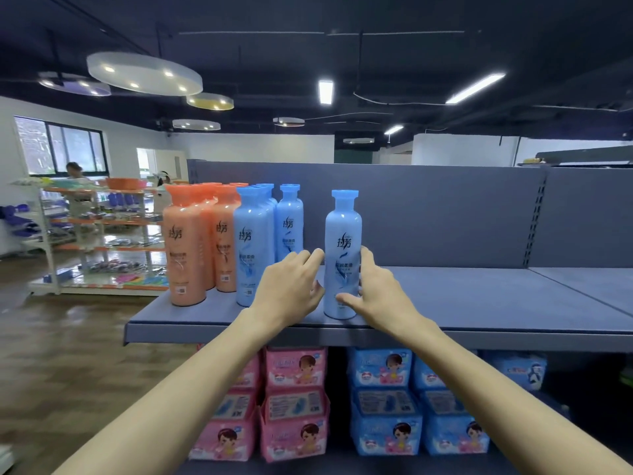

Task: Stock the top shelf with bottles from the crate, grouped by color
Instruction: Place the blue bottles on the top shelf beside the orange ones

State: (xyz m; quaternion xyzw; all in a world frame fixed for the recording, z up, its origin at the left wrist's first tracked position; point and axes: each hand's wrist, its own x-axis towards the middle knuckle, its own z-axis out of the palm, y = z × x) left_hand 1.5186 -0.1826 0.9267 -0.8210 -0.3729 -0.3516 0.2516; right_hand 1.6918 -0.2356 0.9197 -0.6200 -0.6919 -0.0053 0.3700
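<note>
Upright on the top shelf (479, 303), well apart from its blue group (260, 241), the blue bottle (342, 255) stands between both hands: left hand (291, 286) and right hand (380, 289), each grip loosely open, fingers touching its sides. An uneven push could topple it.

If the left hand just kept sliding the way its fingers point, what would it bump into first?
Probably the lone blue bottle: the left hand points up and right, its fingertips about at the bottle's side. Whether they touch already is hard to tell. Past it stands the shelf's grey back panel.

Orange bottles (186, 248) — blue bottles (253, 248) — on a grey shelf (479, 303).
</note>
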